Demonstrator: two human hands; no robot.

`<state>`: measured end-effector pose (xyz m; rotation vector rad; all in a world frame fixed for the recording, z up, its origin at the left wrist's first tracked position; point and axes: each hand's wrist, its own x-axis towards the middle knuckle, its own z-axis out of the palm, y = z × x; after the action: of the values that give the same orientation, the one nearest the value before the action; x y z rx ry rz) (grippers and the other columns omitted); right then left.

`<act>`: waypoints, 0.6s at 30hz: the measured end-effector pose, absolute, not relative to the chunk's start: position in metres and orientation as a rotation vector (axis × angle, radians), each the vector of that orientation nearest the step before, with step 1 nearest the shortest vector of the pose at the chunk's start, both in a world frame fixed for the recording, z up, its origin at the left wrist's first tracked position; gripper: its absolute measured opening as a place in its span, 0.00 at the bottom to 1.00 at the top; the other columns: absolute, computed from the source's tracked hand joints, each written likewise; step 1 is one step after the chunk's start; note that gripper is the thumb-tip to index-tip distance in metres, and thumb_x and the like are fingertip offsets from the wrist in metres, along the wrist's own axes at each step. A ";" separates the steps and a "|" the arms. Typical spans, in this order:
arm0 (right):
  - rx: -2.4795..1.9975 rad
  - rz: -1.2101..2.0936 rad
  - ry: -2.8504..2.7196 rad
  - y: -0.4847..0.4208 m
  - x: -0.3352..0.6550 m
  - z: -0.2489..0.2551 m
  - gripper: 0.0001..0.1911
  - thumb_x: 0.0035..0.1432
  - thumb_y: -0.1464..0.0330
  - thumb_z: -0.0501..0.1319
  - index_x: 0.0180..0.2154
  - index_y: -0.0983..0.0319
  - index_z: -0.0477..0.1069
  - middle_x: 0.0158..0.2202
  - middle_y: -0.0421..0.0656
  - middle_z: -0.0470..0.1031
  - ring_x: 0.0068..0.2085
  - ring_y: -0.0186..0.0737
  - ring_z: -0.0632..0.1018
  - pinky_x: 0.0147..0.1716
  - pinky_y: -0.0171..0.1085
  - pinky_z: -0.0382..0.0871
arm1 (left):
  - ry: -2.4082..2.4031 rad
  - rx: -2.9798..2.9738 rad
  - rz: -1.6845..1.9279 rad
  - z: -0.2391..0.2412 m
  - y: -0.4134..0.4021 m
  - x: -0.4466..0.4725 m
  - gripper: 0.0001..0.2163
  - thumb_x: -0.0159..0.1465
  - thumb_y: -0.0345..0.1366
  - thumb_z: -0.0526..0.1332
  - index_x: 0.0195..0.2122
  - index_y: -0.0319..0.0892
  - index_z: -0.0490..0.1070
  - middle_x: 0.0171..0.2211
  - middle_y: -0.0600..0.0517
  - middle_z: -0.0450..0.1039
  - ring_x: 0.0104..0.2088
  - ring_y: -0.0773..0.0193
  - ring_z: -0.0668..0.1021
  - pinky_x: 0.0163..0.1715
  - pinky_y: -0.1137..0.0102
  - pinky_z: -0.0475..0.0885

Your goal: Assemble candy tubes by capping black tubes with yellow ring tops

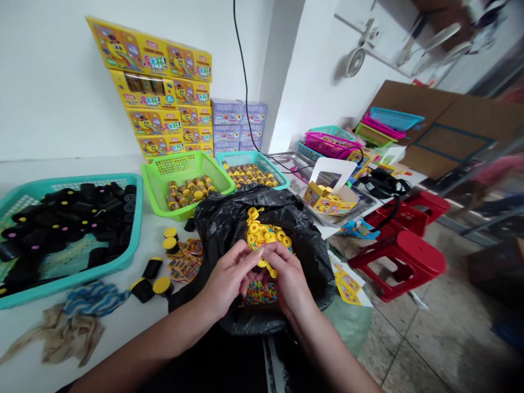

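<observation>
My left hand (pixel 230 275) and my right hand (pixel 286 275) meet over an open black plastic bag (pixel 221 224) on my lap. Both are closed in a pinch on small yellow ring caps (pixel 264 261). A heap of the same yellow caps (pixel 266 232) lies in the bag, with small multicoloured candy beads (pixel 258 293) below my fingers. Black tubes with yellow caps (pixel 152 279) and small printed stickers (pixel 186 261) lie on the white table just left of the bag.
A teal basket of black tubes (pixel 61 229) sits at left, then a green basket (pixel 184 185) and a teal basket (pixel 251 172) of filled tubes. Yellow boxes (pixel 159 103) stack against the wall. A cloth (pixel 73 319) lies at front left. Red stools (pixel 403 256) stand at right.
</observation>
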<state>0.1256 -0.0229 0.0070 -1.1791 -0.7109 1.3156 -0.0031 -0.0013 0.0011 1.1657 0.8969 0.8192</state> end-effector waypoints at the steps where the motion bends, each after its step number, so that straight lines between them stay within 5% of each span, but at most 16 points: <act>1: -1.194 1.300 -0.729 -0.023 0.127 0.007 0.12 0.49 0.59 0.68 0.28 0.60 0.72 0.22 0.35 0.71 0.18 0.33 0.71 0.17 0.31 0.57 | 0.884 1.186 0.800 0.000 -0.001 -0.003 0.17 0.64 0.53 0.58 0.37 0.42 0.65 0.21 0.60 0.64 0.14 0.75 0.65 0.11 0.81 0.54; 7: -1.322 1.114 -0.849 -0.019 0.134 0.003 0.12 0.49 0.57 0.68 0.27 0.60 0.78 0.24 0.39 0.73 0.22 0.34 0.67 0.18 0.33 0.57 | 0.883 1.289 0.740 -0.001 0.001 -0.003 0.16 0.59 0.46 0.65 0.42 0.41 0.65 0.22 0.61 0.64 0.13 0.73 0.67 0.10 0.78 0.58; 13: -1.283 0.977 -0.946 -0.016 0.133 -0.004 0.09 0.51 0.60 0.68 0.28 0.58 0.80 0.27 0.40 0.76 0.32 0.40 0.73 0.34 0.37 0.66 | 0.911 1.328 0.777 -0.003 0.001 -0.005 0.12 0.61 0.44 0.63 0.37 0.41 0.65 0.19 0.62 0.62 0.11 0.74 0.64 0.10 0.77 0.55; 18: -1.312 1.052 -0.997 -0.015 0.133 -0.006 0.13 0.52 0.56 0.67 0.28 0.59 0.78 0.24 0.40 0.73 0.25 0.37 0.71 0.22 0.35 0.62 | 0.907 1.353 0.819 -0.006 0.001 -0.006 0.13 0.61 0.45 0.64 0.37 0.42 0.66 0.20 0.62 0.63 0.12 0.74 0.65 0.11 0.77 0.56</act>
<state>0.1332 -0.0153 -0.0065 -1.3120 -0.9966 1.0521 -0.0059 0.0015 -0.0059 1.3529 0.9065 0.8191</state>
